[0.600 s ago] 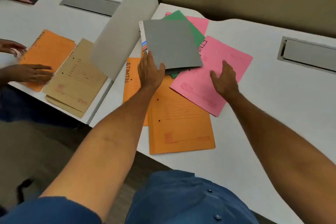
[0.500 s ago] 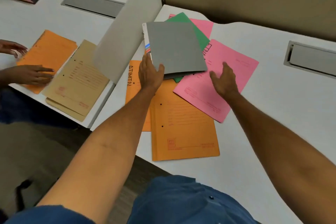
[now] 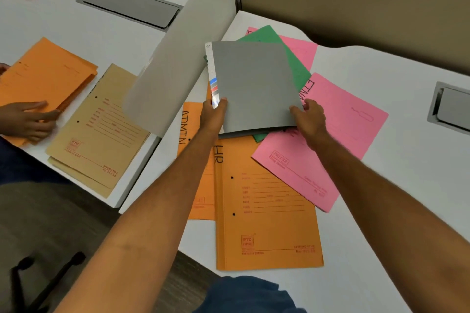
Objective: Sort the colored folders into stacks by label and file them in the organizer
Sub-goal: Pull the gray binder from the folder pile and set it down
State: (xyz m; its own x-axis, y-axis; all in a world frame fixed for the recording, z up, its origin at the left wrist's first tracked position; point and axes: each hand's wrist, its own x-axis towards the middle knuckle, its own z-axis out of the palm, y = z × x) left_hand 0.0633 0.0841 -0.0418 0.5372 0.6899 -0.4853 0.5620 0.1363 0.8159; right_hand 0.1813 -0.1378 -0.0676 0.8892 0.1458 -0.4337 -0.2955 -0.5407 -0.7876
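At the centre of the frame, a grey folder [image 3: 254, 84] is held by both near corners: the left hand [image 3: 212, 115] is pinched on the lower left corner beside the striped spine, and the right hand [image 3: 309, 118] is pinched on the lower right corner. The folder is raised slightly at its near edge over a loose pile on the white surface [image 3: 394, 211]. Beneath it, a green folder [image 3: 295, 66] and a pink folder [image 3: 338, 122] marked with partly hidden letters are seen; lower in the frame, an orange folder marked HR [image 3: 267, 211] overlaps an orange folder marked ADMIN [image 3: 193, 134].

The step in hand is judged to be lifting the grey folder clear of the pile. It would be done well if both corners are kept level, so the covers are not splayed, and if it is raised straight up before being carried aside, so the green folder beneath is not dragged. No label can be read on the grey cover, so the spine should be checked first. No organizer can be identified with certainty.

At the left of the frame, beyond a white divider [image 3: 183, 58], another person's hand [image 3: 28, 119] is rested on separate orange and tan folders.
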